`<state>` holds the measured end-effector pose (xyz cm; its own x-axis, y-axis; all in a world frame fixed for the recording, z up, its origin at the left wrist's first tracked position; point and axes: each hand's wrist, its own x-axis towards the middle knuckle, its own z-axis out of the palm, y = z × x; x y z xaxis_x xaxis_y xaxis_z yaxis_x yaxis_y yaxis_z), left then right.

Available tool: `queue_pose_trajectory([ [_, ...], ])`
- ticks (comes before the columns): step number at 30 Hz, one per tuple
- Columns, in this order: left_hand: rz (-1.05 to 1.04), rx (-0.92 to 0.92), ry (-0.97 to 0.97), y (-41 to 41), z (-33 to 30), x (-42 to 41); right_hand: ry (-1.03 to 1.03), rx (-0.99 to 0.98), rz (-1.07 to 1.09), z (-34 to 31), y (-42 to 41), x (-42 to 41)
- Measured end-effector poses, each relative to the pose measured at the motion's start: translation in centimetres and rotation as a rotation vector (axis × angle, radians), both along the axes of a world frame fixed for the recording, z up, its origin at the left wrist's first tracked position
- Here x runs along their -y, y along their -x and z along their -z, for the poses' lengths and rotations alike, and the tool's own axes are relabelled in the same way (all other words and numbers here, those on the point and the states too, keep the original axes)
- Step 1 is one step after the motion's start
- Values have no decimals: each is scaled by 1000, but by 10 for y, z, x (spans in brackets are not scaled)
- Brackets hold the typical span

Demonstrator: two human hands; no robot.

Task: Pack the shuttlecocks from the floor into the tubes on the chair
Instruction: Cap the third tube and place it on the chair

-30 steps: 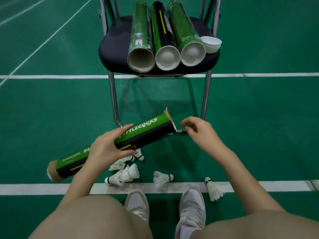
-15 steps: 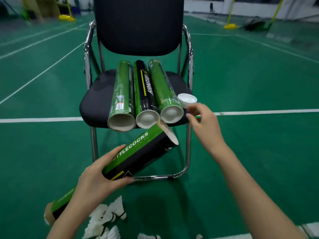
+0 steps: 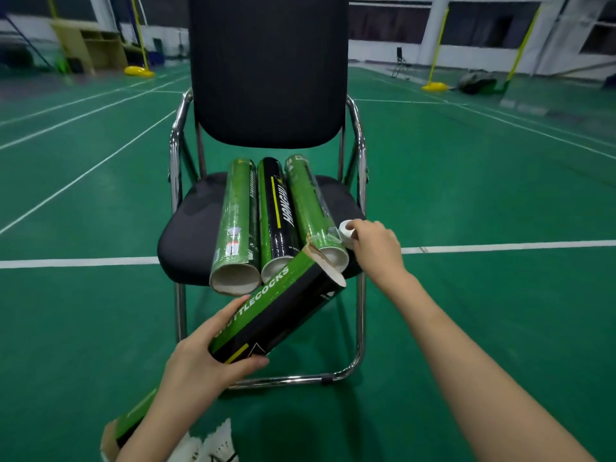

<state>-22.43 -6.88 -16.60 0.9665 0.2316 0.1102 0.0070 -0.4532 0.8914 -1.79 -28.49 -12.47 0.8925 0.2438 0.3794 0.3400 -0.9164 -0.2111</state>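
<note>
My left hand (image 3: 206, 361) grips a green and black shuttlecock tube (image 3: 276, 311) at its middle, tilted with its torn open end up toward the chair seat. My right hand (image 3: 376, 251) pinches a small white tube cap (image 3: 346, 233) at the right front of the seat. Three tubes lie side by side on the black chair (image 3: 186, 235) with open ends toward me: a green one (image 3: 235, 221) on the left, a black one (image 3: 278, 211) in the middle, a green one (image 3: 308, 201) on the right. White shuttlecocks (image 3: 206, 445) show at the bottom edge on the floor.
The chair has a tall black backrest (image 3: 268, 68) and chrome legs (image 3: 358, 328) on the green court floor. White court lines (image 3: 500, 246) run left and right behind the seat. Yellow net-post bases (image 3: 138, 72) and a dark bag (image 3: 475, 82) stand far back.
My head has lifted from the floor to the chair. My right hand rose from the held tube's open end to the seat and took hold of the white cap. The left hand raised the tube.
</note>
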Motion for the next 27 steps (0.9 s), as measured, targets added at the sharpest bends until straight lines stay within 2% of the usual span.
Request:
queue_pose_trajectory([
  [4, 2, -11, 2, 0, 3, 3, -117, -86, -45, -6, -6, 0],
  [10, -36, -18, 70, 1, 6, 9, -303, -80, -136, -21, 0, 7],
  [17, -9, -11, 79, -3, 5, 16, -707, -190, -378, -57, 79, 4],
  [23, 4, 22, 61, 5, 7, 17, -673, -378, -503, -50, 112, 8],
  [27, -2, 22, 66, 16, 8, 15, -763, -470, -584, -46, 127, 5],
])
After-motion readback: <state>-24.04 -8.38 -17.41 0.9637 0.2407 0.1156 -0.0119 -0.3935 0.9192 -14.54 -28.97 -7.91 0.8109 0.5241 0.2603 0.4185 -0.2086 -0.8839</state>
